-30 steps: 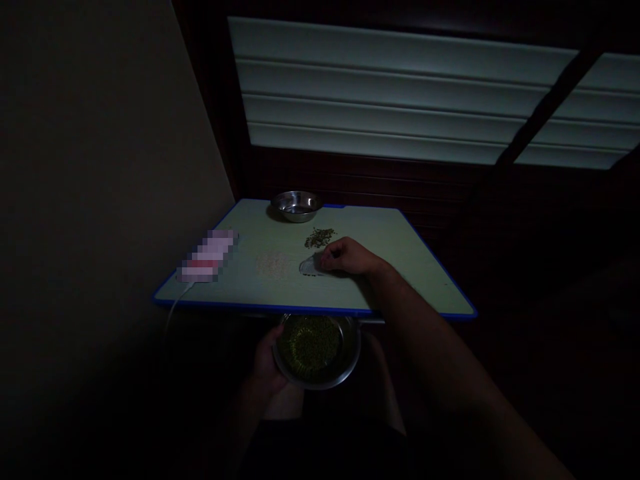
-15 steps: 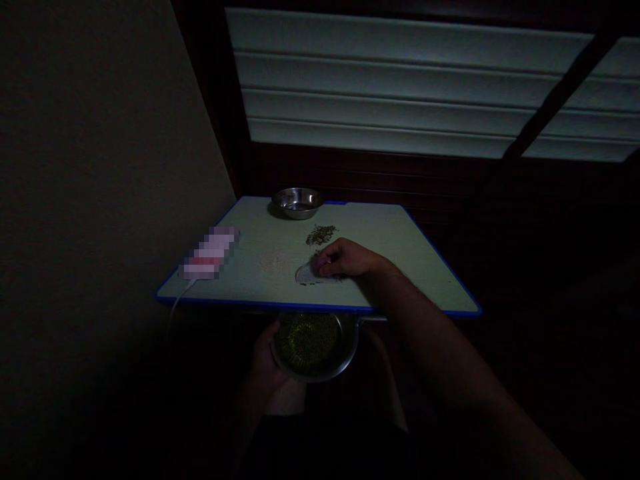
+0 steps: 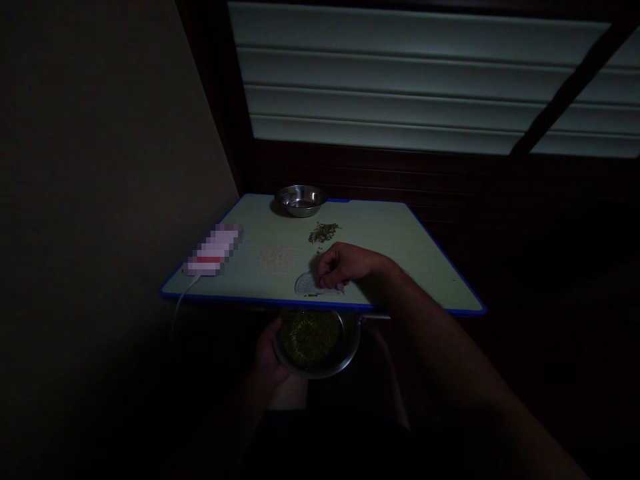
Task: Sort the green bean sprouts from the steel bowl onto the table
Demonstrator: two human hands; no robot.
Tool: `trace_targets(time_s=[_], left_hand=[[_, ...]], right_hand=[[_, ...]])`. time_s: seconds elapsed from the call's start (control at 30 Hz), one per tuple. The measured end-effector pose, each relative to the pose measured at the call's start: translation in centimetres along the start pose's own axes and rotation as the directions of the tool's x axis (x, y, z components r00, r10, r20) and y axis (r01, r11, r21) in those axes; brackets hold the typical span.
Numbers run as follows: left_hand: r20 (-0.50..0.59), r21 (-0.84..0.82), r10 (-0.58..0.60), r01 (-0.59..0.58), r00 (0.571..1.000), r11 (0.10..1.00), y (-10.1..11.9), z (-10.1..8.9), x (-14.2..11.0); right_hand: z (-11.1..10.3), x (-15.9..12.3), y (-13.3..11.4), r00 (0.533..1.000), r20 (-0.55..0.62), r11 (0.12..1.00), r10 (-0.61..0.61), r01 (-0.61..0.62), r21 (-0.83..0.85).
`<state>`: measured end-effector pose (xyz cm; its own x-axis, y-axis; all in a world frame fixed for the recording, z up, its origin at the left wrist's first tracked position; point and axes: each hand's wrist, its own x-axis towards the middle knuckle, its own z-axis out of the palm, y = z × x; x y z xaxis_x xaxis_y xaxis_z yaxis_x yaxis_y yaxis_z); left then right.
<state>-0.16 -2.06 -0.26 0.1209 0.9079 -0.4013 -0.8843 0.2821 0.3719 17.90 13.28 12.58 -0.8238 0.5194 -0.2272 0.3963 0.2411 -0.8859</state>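
Note:
My right hand [image 3: 343, 265] is closed on a clear, half-round protractor [image 3: 304, 284] standing on the tabletop close to its front edge. A few dark grains lie along the protractor's straight lower side. Below that edge, my left hand [image 3: 270, 353] grips the left rim of a metal bowl [image 3: 345, 363]. Small green beans [image 3: 313, 339], apparently mung beans, fill much of this bowl. Behind my right hand lies a loose heap of brownish-green beans [image 3: 324, 232]. Left of the protractor is a thin spread of pale grains [image 3: 277, 259], too dim to name.
A second metal bowl [image 3: 301, 203] stands at the back of the pale, blue-edged table [image 3: 395, 230]. At the left lies a blurred-out pink phone-like object [image 3: 213, 250] with a white cable [image 3: 179, 303] hanging over the edge. A wall rises on the left, slatted panels behind.
My right hand has drawn the protractor toward the front edge, bringing a few grains with it. My left hand keeps the bowl under the edge. The view has tipped slightly.

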Motion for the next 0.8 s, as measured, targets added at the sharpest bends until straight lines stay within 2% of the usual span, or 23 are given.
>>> trace_targets(time_s=[0.13, 0.37, 0.8], left_hand=[[0.046, -0.007, -0.018, 0.018, 0.999, 1.000, 0.05, 0.17, -0.13], [0.003, -0.005, -0.009, 0.009, 1.000, 1.000, -0.01, 0.84, -0.36], [0.006, -0.002, -0.004, 0.004, 1.000, 1.000, -0.17, -0.12, 0.05]], right_hand=[[0.22, -0.11, -0.40, 0.999, 0.033, 1.000, 0.017, -0.017, 0.001], [0.48, -0.02, -0.12, 0.995, 0.098, 0.999, 0.007, -0.012, 0.052], [0.39, -0.31, -0.02, 0.991, 0.133, 0.997, -0.008, -0.002, 0.074]])
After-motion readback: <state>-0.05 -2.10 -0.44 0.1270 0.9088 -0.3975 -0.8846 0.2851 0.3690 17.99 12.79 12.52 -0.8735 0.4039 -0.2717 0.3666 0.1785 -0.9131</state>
